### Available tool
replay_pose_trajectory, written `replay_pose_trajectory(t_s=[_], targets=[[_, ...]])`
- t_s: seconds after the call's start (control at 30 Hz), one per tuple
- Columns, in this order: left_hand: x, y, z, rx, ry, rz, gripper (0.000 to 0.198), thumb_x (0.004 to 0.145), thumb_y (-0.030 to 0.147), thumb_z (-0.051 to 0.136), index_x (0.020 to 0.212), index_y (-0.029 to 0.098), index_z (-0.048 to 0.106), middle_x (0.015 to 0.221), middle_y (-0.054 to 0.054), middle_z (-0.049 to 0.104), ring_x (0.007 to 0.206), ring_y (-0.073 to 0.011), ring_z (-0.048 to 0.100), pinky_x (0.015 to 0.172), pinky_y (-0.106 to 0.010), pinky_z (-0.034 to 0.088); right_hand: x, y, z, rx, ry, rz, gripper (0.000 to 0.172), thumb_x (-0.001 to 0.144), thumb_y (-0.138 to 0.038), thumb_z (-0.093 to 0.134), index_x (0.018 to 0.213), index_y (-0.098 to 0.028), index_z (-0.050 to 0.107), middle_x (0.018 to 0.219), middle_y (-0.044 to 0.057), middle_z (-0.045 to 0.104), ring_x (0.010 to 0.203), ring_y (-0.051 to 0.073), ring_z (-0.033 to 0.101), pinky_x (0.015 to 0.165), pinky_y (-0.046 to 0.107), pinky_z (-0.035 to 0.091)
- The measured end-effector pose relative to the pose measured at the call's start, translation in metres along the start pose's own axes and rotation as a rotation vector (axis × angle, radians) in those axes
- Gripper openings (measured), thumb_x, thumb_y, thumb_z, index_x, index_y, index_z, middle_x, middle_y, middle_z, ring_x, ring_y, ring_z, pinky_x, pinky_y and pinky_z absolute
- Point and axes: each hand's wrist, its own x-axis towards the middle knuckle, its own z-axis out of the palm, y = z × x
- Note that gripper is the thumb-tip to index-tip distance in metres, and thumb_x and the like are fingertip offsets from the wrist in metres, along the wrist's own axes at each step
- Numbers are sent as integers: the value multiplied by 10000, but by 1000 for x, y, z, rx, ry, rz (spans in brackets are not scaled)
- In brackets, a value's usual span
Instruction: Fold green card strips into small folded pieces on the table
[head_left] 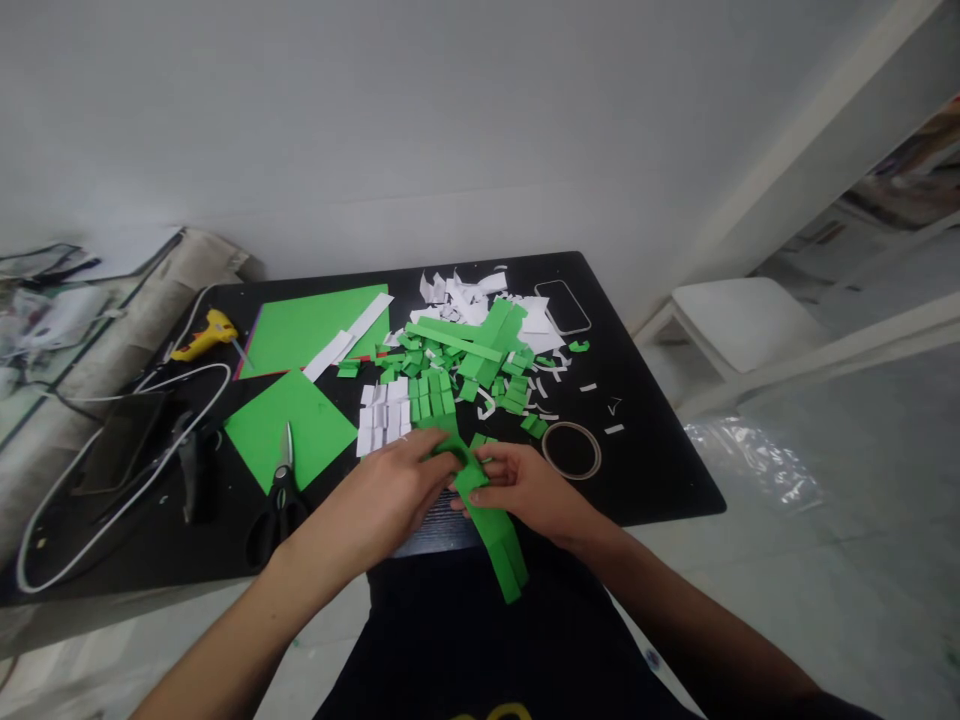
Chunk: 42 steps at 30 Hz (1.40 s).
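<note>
My left hand (401, 480) and my right hand (521, 485) meet at the near edge of a black table (660, 470). Both pinch a bundle of green paper strips (495, 540) that hangs down over the table edge toward my lap. My left fingers fold over the upper end of the strips, and my right thumb and fingers press the middle. Just beyond my hands lie rows of small folded green pieces (431, 395) and small white pieces (382, 420).
Black-handled scissors (279, 495) lie on a green paper sheet (289, 425) at the left. A larger green sheet (307, 325), a yellow glue gun (202, 335), white cables (112, 500), a tape ring (572, 450), a phone (562, 305) and white scraps (465, 290) are spread over the table. A white stool (739, 320) stands at the right.
</note>
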Motion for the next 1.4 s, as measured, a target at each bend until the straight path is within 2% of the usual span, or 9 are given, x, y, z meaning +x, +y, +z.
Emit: replay_pose_trajectory(t_s=[0.13,0.3,0.4,0.5,0.63,0.77,1.07,1.4], targets=[[1,3,-5,-81,28,32,230,1045,121,498,1089,185,715,1140,-104,678,917,-207,718,794,-341,632,-2,-1,0,12,-38,-13,390,696,-293,943,1022,-158,776,923,58,837,903,262,832,990,458,611],[-2,8,-16,-45,-56,67,271,986,41,496,1101,187,693,1322,-148,645,1040,-265,744,838,-414,662,-4,0,0,59,-10,-26,412,688,-313,955,1036,-164,794,888,46,838,865,261,833,983,471,610],[-4,9,-21,4,-78,91,310,953,13,508,1119,200,692,1373,-150,631,1044,-287,758,833,-448,672,-5,-3,0,55,0,-22,401,681,-317,954,1022,-169,804,839,37,832,832,252,831,949,454,619],[-5,9,-23,37,-69,112,267,976,51,522,1120,200,691,1368,-146,639,1035,-289,763,836,-459,676,-7,-7,0,28,-19,-28,349,707,-319,933,1000,-171,814,837,37,832,828,230,824,954,430,613],[-2,9,-18,78,7,132,189,1037,151,527,1106,171,702,1301,-158,667,1018,-289,757,828,-464,678,-7,-7,1,29,-27,-52,308,719,-290,916,986,-172,820,852,36,833,830,214,818,939,403,614],[0,5,-11,64,34,109,210,1043,141,540,1155,180,713,1233,-132,695,993,-255,753,811,-406,678,-4,-4,2,38,-37,-76,318,715,-299,924,986,-169,821,857,41,832,837,221,818,933,410,618],[-5,5,-11,34,38,62,269,1024,67,498,1163,196,689,1516,-155,568,1245,-318,701,959,-491,654,-2,-5,6,42,-5,-142,322,741,-298,888,1034,-179,828,875,46,837,861,228,810,998,452,584],[-5,9,-21,136,0,103,276,1036,93,512,1204,222,689,1510,-145,571,1250,-329,690,985,-524,639,-3,-8,3,83,9,-119,306,715,-263,876,1012,-193,846,854,31,829,854,213,788,927,394,569]])
